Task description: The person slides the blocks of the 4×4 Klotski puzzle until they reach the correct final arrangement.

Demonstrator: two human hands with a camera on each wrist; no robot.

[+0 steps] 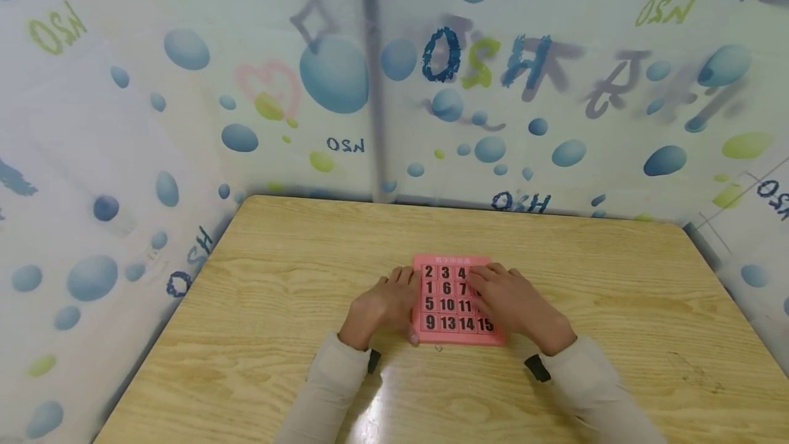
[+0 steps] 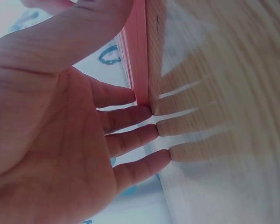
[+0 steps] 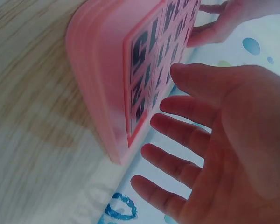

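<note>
A pink number sliding puzzle [image 1: 448, 305] lies flat on the wooden table, its black-numbered tiles facing up. In the head view the rows start with 2, 1, 5 and 9. My left hand [image 1: 385, 303] lies along the puzzle's left side, with the thumb by the near left corner. Its extended fingertips [image 2: 161, 155] meet the table beside the pink edge in the left wrist view. Over the right-hand column reaches my right hand [image 1: 511, 300], hiding some tiles. In the right wrist view its fingers [image 3: 170, 161] are spread and nearly straight, and the thumb points at the tiles.
The light wooden table [image 1: 277, 279] extends around the puzzle on all sides. Behind it and at both sides hangs a white curtain [image 1: 401, 129] printed with blue and green drops and letters. Dark wrist straps [image 1: 537, 367] show below the hands.
</note>
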